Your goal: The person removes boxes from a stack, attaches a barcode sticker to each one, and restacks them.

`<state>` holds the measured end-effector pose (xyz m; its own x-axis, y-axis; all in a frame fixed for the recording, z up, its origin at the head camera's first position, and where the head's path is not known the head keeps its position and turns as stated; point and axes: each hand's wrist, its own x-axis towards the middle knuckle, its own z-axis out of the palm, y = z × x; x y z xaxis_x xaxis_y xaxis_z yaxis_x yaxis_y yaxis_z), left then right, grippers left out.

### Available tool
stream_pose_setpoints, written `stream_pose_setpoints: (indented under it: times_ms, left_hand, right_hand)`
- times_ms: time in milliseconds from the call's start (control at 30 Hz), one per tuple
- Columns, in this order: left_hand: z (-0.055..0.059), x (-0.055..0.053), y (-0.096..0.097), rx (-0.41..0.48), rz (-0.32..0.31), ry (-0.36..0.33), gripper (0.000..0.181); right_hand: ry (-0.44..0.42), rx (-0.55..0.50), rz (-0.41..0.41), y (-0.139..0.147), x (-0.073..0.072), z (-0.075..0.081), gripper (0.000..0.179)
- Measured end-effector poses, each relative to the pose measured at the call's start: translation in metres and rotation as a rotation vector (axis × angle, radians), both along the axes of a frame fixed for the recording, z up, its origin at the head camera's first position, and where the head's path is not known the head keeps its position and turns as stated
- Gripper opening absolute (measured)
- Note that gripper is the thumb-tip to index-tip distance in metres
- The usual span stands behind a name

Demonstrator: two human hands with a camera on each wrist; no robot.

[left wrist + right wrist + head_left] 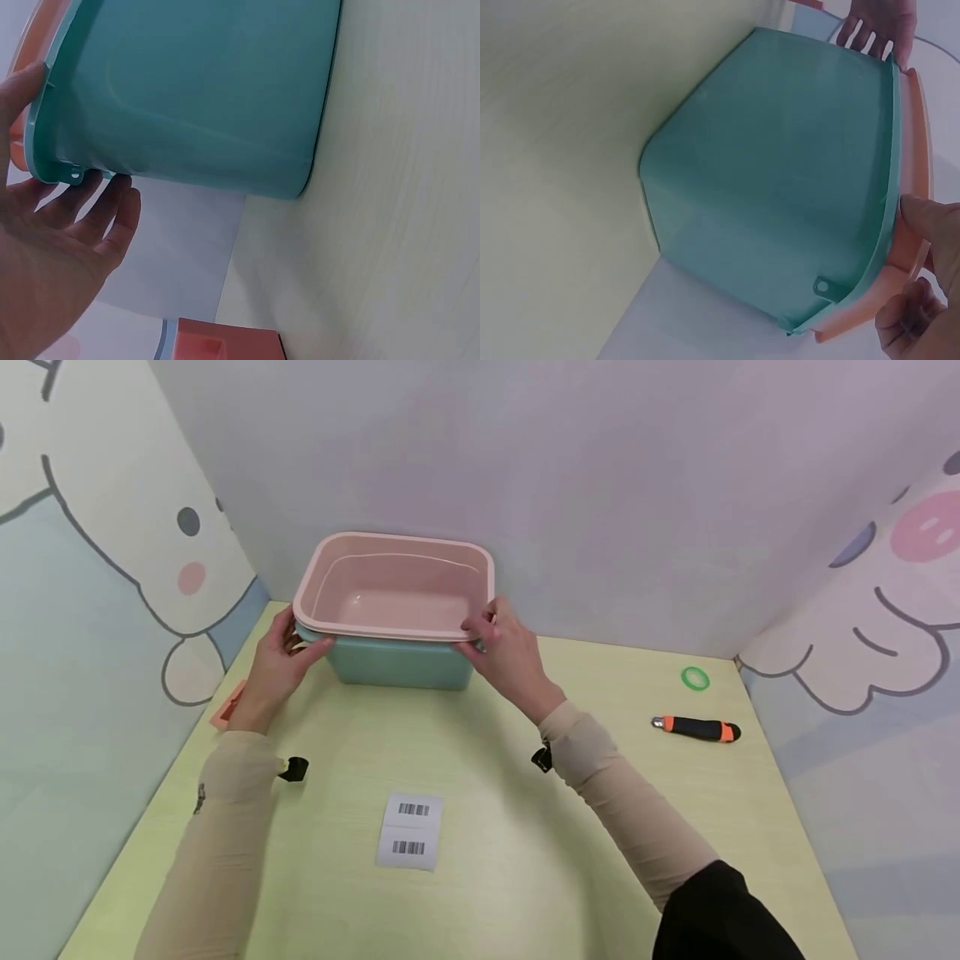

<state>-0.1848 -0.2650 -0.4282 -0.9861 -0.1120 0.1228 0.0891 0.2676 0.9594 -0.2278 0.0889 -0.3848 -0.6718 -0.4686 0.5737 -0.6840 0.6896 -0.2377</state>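
A pink plastic bin (397, 589) sits nested inside a teal bin (401, 662) against the back wall, its rim standing a little above the teal one. My left hand (279, 667) holds the teal bin at its left front corner, thumb on the rim and fingers beneath it, as the left wrist view shows. At the right front corner, my right hand (512, 656) grips the pink bin's rim. In the right wrist view its thumb (922, 216) lies on the pink wall beside the teal rim, and the other fingers curl at the pink edge, partly hidden.
A paper sheet with two barcodes (409, 831) lies at the table's front middle. To the right are an orange-and-black utility knife (697, 728) and a green ring (695, 678). An orange-red object (227, 706) lies behind my left wrist. Printed walls (600, 510) bound the table.
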Motion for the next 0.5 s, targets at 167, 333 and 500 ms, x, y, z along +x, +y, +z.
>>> stream_pose_setpoints:
  times_ms: [167, 333, 500]
  left_hand:
    - [0.0, -0.001, 0.003, -0.005, -0.015, -0.006, 0.082]
    - [0.001, -0.002, 0.005, -0.01, -0.015, -0.002, 0.082]
    - [0.001, -0.001, 0.004, -0.033, -0.01, -0.012, 0.083]
  right_hand:
    - [0.022, -0.052, -0.005, 0.001, 0.002, -0.007, 0.015]
    - [0.047, -0.077, 0.007, 0.001, 0.002, -0.012, 0.014]
    - [0.017, -0.102, 0.032, -0.001, 0.002, -0.014, 0.014]
